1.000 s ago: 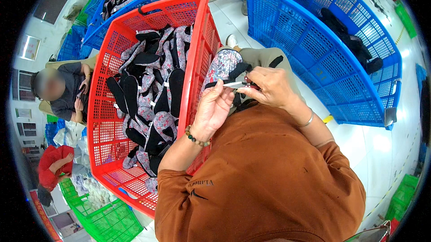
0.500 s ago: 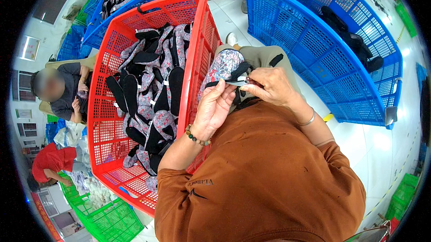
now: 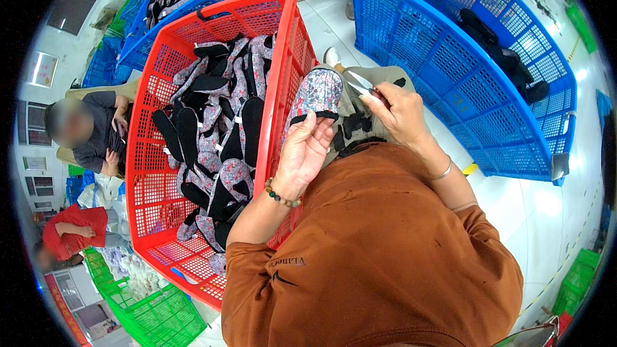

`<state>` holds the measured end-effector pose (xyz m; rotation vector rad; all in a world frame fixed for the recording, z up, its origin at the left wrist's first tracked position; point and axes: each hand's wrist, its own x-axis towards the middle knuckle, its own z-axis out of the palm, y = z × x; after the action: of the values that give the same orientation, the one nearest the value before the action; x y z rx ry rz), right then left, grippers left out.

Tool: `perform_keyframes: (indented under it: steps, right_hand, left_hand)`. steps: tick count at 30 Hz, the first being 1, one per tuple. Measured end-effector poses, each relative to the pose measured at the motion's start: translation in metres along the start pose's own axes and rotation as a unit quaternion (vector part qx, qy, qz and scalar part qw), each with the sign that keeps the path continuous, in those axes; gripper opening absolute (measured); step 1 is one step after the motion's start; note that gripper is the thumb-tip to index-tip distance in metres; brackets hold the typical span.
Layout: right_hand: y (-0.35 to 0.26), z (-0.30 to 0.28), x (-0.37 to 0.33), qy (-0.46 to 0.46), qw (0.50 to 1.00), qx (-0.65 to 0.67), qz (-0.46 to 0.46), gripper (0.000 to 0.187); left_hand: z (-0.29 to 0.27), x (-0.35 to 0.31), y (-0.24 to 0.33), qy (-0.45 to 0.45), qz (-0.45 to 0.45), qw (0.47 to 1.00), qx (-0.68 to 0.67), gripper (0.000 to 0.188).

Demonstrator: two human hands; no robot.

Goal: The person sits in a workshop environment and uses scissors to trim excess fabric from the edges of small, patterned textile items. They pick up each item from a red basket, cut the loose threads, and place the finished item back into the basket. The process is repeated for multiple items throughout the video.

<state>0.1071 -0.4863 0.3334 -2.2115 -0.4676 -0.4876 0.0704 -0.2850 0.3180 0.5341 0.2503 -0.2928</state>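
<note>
My left hand (image 3: pixel 304 153) pinches the black-bound edge of a floral slipper (image 3: pixel 320 93), whose rounded toe points away from me over my lap. To its right my right hand (image 3: pixel 402 115) grips small scissors (image 3: pixel 360 82), their pointed metal blades spread apart and clear of the slipper. Black scraps (image 3: pixel 352 125) lie on my trousers between the two hands. Part of the slipper's underside is hidden from view.
Close on my left stands a red mesh crate (image 3: pixel 281 90) piled with floral and black slippers (image 3: pixel 225 128). Blue crates stand at the far left and on my right, the right one (image 3: pixel 418 57) holding black items (image 3: pixel 495 51). A seated person (image 3: pixel 96 128) works beyond the red crate.
My right hand and the scissors have pulled away to the right from the slipper's edge. The slipper has turned, showing more of its toe; my left hand still holds it.
</note>
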Motion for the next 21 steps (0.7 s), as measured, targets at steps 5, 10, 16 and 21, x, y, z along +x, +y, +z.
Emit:
perform_keyframes:
  steps: [5,10,16,21]
  right_hand:
    - [-0.01,0.006,-0.003,-0.078,0.988,0.134,0.007,0.032]
    - [-0.019,0.03,0.004,-0.05,0.976,0.204,-0.065,0.019]
    - [-0.009,0.019,0.004,0.027,0.963,0.264,0.049,0.019]
    - [-0.017,0.019,0.001,0.017,0.979,0.107,-0.174,0.031]
  left_hand:
    - [0.0,0.001,0.001,0.001,0.003,1.0,-0.012,0.013]
    - [0.0,-0.002,0.002,-0.033,-0.001,0.999,-0.024,0.015]
    - [0.007,-0.005,0.018,-0.084,-0.037,0.986,-0.141,0.016]
    - [0.003,-0.01,0.026,-0.084,-0.057,0.978,-0.184,0.019]
